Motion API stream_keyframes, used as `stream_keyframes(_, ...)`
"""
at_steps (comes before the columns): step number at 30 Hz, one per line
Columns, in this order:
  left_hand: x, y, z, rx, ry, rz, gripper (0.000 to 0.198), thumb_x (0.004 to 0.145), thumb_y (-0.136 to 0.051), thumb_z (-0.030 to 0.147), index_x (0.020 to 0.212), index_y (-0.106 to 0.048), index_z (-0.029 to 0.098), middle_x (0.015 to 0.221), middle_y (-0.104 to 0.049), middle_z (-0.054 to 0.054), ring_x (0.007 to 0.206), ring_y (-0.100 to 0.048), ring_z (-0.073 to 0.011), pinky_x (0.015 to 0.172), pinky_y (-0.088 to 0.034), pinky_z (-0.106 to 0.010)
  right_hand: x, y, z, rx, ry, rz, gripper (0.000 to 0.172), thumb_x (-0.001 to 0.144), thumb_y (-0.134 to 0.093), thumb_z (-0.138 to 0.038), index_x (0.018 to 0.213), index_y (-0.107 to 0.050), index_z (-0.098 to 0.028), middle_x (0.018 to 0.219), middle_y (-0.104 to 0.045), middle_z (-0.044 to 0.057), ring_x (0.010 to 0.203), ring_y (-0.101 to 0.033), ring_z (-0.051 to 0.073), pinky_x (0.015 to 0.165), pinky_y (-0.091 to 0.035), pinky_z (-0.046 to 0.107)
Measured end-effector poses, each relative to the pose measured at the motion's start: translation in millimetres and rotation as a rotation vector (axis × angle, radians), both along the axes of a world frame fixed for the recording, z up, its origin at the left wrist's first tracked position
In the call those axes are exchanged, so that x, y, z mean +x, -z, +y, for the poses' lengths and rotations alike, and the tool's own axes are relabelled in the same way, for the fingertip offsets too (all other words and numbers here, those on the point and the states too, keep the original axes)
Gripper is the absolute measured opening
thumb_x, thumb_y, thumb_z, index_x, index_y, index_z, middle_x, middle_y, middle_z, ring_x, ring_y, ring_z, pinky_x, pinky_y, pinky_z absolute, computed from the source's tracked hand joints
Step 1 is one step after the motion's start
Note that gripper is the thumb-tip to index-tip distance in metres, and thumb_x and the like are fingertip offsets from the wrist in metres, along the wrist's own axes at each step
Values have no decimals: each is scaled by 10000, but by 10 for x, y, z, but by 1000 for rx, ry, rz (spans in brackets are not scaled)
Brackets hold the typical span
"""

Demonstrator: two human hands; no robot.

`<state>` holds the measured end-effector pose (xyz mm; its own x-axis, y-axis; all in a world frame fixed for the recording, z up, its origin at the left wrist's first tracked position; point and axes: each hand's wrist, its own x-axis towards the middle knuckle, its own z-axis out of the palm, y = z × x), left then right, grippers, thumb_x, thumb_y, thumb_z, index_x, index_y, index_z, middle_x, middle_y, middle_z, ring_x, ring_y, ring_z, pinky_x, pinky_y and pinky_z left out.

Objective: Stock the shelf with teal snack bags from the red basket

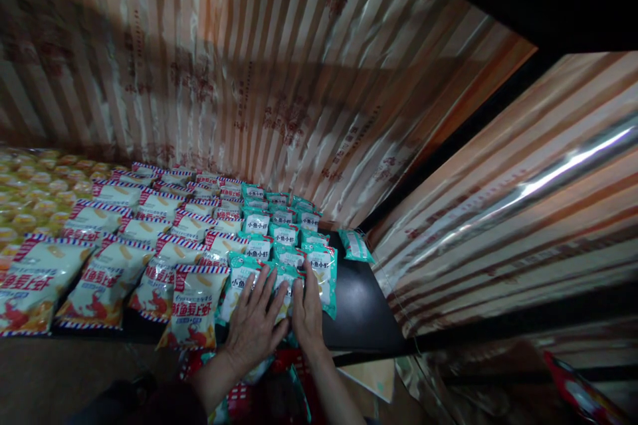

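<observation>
My left hand (255, 319) lies flat with its fingers spread over a teal-edged snack bag (236, 273) at the front of a shelf. Beside it, my right hand (307, 315) has its fingers stretched out against the middle front bag (287, 274) and the right front bag (327, 279). Neither hand is wrapped around a bag. Behind them, more bags of the same teal kind (257, 222) stand in rows running back to the wall. The hands cover parts of the front bags.
Rows of red-and-blue-striped snack bags (107, 279) fill the shelf leftward, with yellow-packed items (34, 192) beyond. One teal bag (355, 246) lies apart on the black shelf (359, 305). Below the hands is a red basket (239, 398). Striped sheeting (279, 80) covers the wall.
</observation>
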<state>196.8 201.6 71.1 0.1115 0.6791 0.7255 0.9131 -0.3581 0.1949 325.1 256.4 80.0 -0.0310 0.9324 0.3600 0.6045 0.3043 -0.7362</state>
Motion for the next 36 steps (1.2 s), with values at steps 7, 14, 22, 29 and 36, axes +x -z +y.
stream_keyframes(7,-32,-21,-44,-14,27,17,615,862,-528,432,1409,-395,185,1500,-341,-128,1418,-217,-278,1146,-148,-467,3,116,-7,104,40,-12,582,945,-291,-483,1423,-303,-150,1447,-386,171,1353,-341,261,1076,-309,505)
stream_keyframes(14,-89,-1,-145,-50,6,80,616,880,-505,399,1436,-346,186,1519,-291,-144,1419,-213,-289,1144,-148,-474,11,110,-118,311,68,-151,577,950,-341,-423,1460,-225,-181,1498,-275,185,1399,-241,297,1059,-296,580)
stream_keyframes(22,-224,-76,-457,-19,-93,79,587,871,-527,348,1419,-378,199,1527,-274,-137,1421,-200,-302,1149,-150,-493,-19,191,-389,469,17,-373,607,932,-446,-349,1477,-192,-269,1551,-186,138,1419,-157,343,1035,-286,625)
stream_keyframes(29,-715,1,-837,-6,-358,-69,735,839,-578,280,1481,-219,259,1578,-105,-97,1425,-146,-360,1111,-252,-569,-15,285,-431,439,23,-381,588,936,-421,-393,1472,-217,-265,1558,-168,142,1419,-155,360,1014,-308,633)
stream_keyframes(36,-874,178,-877,-40,-298,-22,792,842,-571,197,1493,-121,189,1572,-58,-164,1425,-118,-369,1058,-367,-549,-44,308,-390,467,-37,-318,609,943,-421,-346,1485,-155,-267,1563,-119,147,1421,-151,345,1033,-303,644)
